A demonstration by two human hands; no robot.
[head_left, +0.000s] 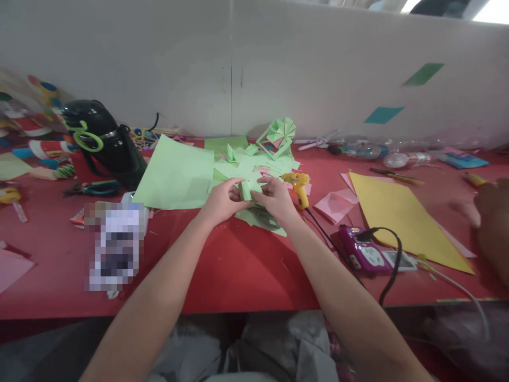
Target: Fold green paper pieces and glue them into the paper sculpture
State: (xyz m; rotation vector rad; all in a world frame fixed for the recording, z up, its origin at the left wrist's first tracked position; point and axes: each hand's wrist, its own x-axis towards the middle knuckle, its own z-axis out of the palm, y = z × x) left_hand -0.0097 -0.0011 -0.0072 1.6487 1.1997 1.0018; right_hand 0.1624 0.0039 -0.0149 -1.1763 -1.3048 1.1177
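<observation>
Between my two hands is a small piece of folded light green paper (245,191). My left hand (225,200) pinches its left side, fingers bent round the edge. From the right, my right hand (277,199) grips the same piece with thumb and fingers. Scraps of green paper (262,222) lie beneath the hands. Just behind stands a folded green paper flower (281,131) among more cut pieces. A yellow glue gun (299,187) rests right beside my right hand. A large light green sheet (178,172) lies left of my left hand.
A black bottle (105,140) leans at the left, near pliers (99,188). To the right are a purple power socket (363,252) with cords, pink paper (336,206) and a yellow sheet (405,217). Another person's hand (493,223), blurred, is at the right edge. A white partition (318,69) closes off the back.
</observation>
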